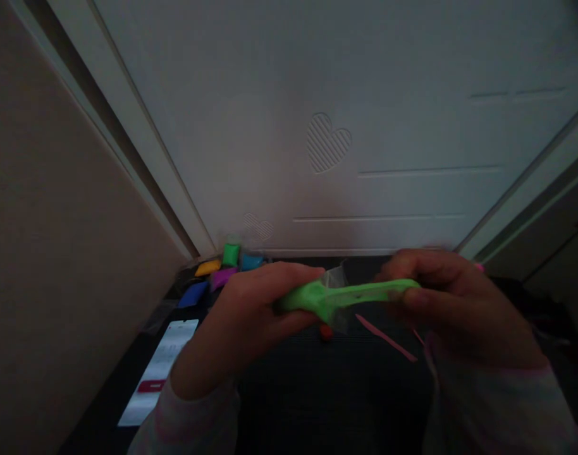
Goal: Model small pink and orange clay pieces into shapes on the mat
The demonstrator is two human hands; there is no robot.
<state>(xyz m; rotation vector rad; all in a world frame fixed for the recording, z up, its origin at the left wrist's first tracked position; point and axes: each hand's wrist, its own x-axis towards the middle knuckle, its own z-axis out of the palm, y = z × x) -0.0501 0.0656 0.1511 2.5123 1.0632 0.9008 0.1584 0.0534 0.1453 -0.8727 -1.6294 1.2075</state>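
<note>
Bright green modelling clay (369, 292) stretches between my two hands above the dark table. My left hand (251, 309) is closed around its thicker end, where a clear plastic wrapper (335, 278) clings to it. With thumb and fingers, my right hand (450, 297) pinches the thin drawn-out end. Under the strand, a small orange-red lump (325, 332) rests on the table, partly covered by the clay and wrapper. To the right of it lies a pink modelling tool (386, 338). Another thin pink piece (418, 337) is mostly hidden by my right hand.
At the back left lie packets of clay: green (231, 254), yellow (207, 268), purple (223, 278) and blue (193, 294). A lit phone (168, 360) lies left of my left forearm. Behind the dark table (317, 404) stands a white panel (279, 145) with heart patterns.
</note>
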